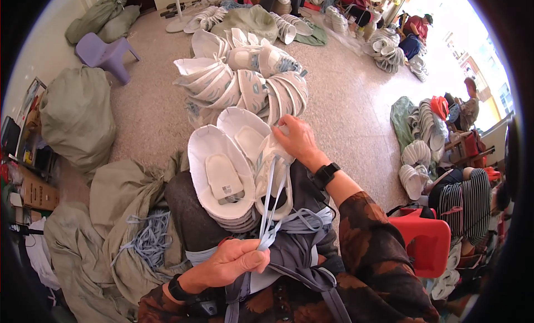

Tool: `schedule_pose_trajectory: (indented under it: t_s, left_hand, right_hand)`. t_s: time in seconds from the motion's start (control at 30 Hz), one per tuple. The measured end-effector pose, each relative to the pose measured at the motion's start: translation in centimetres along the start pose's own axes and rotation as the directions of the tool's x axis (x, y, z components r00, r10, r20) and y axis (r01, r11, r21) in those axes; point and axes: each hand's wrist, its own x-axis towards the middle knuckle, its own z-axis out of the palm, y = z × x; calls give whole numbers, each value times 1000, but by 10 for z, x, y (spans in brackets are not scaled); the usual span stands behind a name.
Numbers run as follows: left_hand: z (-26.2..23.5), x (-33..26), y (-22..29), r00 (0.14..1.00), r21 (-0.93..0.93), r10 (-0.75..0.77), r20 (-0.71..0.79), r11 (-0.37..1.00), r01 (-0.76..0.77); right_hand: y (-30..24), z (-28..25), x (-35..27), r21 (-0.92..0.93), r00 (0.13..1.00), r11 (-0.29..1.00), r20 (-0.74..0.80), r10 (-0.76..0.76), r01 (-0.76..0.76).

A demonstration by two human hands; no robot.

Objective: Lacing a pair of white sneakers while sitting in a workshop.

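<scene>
On my lap lies a stack of white shoe uppers, soles facing up, the top one bearing a small printed label. Against its right side leans another upper with pale blue shoelaces running from its eyelets toward me. The lace ends are pinched in the closed fingers of my left hand, low in front of my body. My right hand grips the far end of that upper, thumb and fingers closed on its edge. More pale blue laces lie bunched across my right thigh.
Beyond my knees stand curved stacks of shoe uppers. Green-grey sacks fill the left, with a tangle of blue laces on one. A purple chair stands far left, a red stool at right. Other people sit among stacks.
</scene>
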Motion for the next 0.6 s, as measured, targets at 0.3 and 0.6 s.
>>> schedule_pose_trajectory:
  t_s: [0.3, 0.6]
  left_hand:
    - [9, 9, -4, 1000, 150, -7, -2, 989, 7]
    - [22, 36, 28, 964, 351, 235, 127, 898, -265]
  right_hand:
    - [1, -25, -11, 82, 941, 992, -332, -64, 96]
    - [-75, -75, -125, 283, 999, 959, 6, -32, 29]
